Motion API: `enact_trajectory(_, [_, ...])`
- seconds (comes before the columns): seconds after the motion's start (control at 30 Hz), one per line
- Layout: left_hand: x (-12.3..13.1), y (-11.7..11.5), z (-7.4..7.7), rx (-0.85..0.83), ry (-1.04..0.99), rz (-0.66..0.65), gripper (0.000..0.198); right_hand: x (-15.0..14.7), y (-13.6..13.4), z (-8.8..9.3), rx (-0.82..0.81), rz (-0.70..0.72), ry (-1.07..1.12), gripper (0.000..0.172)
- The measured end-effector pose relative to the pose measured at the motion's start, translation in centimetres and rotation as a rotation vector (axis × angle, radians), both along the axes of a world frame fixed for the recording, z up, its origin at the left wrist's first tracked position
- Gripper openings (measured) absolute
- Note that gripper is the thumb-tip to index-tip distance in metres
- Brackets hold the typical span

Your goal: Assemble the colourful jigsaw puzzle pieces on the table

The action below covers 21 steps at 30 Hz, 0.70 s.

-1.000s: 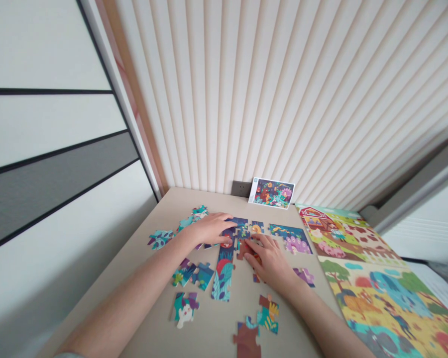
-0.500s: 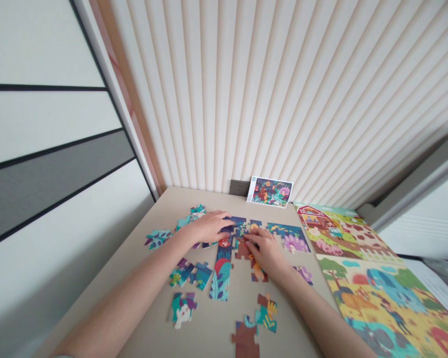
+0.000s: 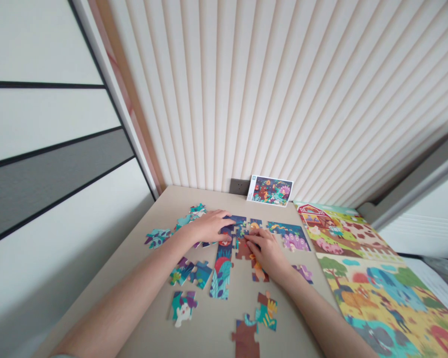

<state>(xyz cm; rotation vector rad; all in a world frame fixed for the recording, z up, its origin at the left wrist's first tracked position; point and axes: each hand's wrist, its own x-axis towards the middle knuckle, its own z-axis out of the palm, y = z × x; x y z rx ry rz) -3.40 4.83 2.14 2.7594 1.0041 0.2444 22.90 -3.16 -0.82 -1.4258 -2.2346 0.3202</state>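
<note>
My left hand [image 3: 211,226] lies over the upper end of a joined puzzle strip [image 3: 221,273], its fingers apart and resting on the pieces. My right hand [image 3: 267,248] touches the brown puzzle pieces [image 3: 243,248] with its fingertips, fingers bent and close together; whether a piece is pinched there is hard to see. Beyond the hands are dark blue pieces [image 3: 239,220]. A joined section with a pink fan shape [image 3: 295,241] lies to the right of my right hand. Nearer to me are a rabbit piece [image 3: 182,308], a brown piece [image 3: 246,340] and a yellow-and-teal piece [image 3: 268,313].
A picture card [image 3: 271,191] leans against the ribbed wall beside a dark socket [image 3: 239,186]. Loose teal pieces [image 3: 159,238] lie on the left of the table [image 3: 145,318]. A farm picture [image 3: 332,231] and an animal picture [image 3: 384,303] lie on the right.
The brown pieces under my right fingertips have shifted very slightly. Both hands have otherwise stayed in nearly the same place.
</note>
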Motion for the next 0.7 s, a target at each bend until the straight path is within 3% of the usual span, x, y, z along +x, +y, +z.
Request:
enact_trajectory(0.43, [0.1, 0.0, -0.2, 0.033, 0.0, -0.006, 0.055, 0.0, 0.2, 0.7, -0.107, 0.0, 0.226, 0.033])
enact_trajectory(0.7, [0.2, -0.1, 0.1, 0.021, 0.0, -0.002, 0.055, 0.1, 0.8, 0.1, -0.121, -0.033, 0.236, 0.034])
